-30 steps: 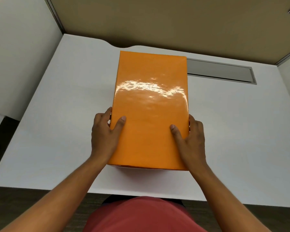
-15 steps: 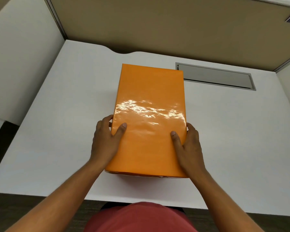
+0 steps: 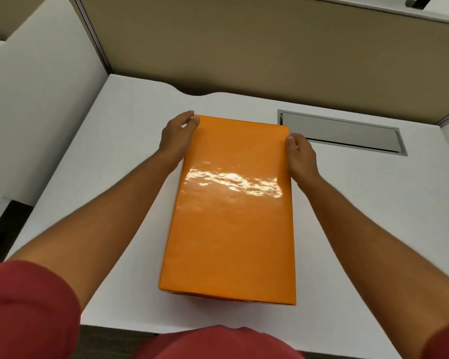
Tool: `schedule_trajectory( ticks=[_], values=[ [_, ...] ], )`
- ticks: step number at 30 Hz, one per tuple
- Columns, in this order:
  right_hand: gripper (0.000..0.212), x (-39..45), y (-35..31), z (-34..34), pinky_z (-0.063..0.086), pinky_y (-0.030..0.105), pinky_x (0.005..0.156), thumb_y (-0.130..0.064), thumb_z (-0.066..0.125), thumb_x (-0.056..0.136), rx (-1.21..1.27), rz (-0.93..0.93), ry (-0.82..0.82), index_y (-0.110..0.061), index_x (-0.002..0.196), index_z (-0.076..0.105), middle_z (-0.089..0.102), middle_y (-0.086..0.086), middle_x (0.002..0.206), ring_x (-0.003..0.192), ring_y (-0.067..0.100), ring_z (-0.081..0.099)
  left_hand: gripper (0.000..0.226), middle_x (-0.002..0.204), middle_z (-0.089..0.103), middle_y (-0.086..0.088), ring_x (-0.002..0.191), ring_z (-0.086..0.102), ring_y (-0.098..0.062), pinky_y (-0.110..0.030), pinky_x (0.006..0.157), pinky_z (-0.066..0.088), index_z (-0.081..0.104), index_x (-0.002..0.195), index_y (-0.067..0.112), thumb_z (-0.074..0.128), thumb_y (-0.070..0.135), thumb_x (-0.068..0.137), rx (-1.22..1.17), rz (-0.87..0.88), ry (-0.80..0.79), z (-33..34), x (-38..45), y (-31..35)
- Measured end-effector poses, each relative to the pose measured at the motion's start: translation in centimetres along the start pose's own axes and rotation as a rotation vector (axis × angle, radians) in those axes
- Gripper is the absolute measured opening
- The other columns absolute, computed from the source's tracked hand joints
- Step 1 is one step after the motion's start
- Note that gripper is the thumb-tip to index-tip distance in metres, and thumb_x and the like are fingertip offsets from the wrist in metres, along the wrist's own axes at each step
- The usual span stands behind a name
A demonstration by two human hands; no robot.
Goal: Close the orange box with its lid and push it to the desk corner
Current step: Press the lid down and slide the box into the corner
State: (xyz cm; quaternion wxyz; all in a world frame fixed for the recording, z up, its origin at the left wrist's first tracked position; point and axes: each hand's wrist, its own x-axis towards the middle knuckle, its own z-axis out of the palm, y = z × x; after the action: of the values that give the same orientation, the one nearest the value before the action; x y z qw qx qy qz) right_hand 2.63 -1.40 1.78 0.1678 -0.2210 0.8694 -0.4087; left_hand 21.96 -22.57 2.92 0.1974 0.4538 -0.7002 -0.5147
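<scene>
The glossy orange box (image 3: pixel 231 213) lies lengthwise on the white desk (image 3: pixel 114 156), its lid covering the whole top. A thin strip of the lower box shows under the lid's near edge. My left hand (image 3: pixel 178 136) presses against the far left corner of the lid, fingers curled around the edge. On the opposite side, my right hand (image 3: pixel 302 156) holds the far right corner, thumb on the rim. Both arms reach along the box's long sides.
A grey metal cable slot (image 3: pixel 347 136) is set into the desk just right of the box's far end. Tan partition panels (image 3: pixel 244 47) wall the back, and a white panel (image 3: pixel 42 99) walls the left. The far left desk corner (image 3: pixel 119 84) lies beyond the box.
Both hands slid from the near end of the lid to its far corners. The lid settled lower over the box, and the view tilted so the box sits nearer me.
</scene>
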Motion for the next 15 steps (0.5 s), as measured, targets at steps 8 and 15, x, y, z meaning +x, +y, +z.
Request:
schedule_trajectory(
  ticks=[8, 15],
  values=[
    [0.041, 2.8, 0.4, 1.9, 0.044, 0.035, 0.091, -0.033, 0.032, 0.115, -0.059, 0.016, 0.064, -0.005, 0.133, 0.056, 0.066, 0.015, 0.130, 0.117, 0.030, 0.063, 0.042, 0.155, 0.058, -0.003, 0.140, 0.055, -0.027, -0.045, 0.113, 0.046, 0.060, 0.149, 0.025, 0.050, 0.035, 0.109, 0.000, 0.036, 0.069, 1.5, 2.4, -0.9],
    [0.040, 3.2, 1.2, 3.2, 0.047, 0.036, 0.092, -0.031, 0.032, 0.115, -0.046, 0.049, 0.134, -0.007, 0.128, 0.059, 0.067, 0.012, 0.126, 0.107, 0.023, 0.061, 0.042, 0.158, 0.055, -0.002, 0.142, 0.053, -0.026, -0.040, 0.113, 0.043, 0.059, 0.149, 0.026, 0.050, 0.037, 0.109, 0.090, 0.052, 0.114, 2.5, 3.1, -2.0]
  ],
)
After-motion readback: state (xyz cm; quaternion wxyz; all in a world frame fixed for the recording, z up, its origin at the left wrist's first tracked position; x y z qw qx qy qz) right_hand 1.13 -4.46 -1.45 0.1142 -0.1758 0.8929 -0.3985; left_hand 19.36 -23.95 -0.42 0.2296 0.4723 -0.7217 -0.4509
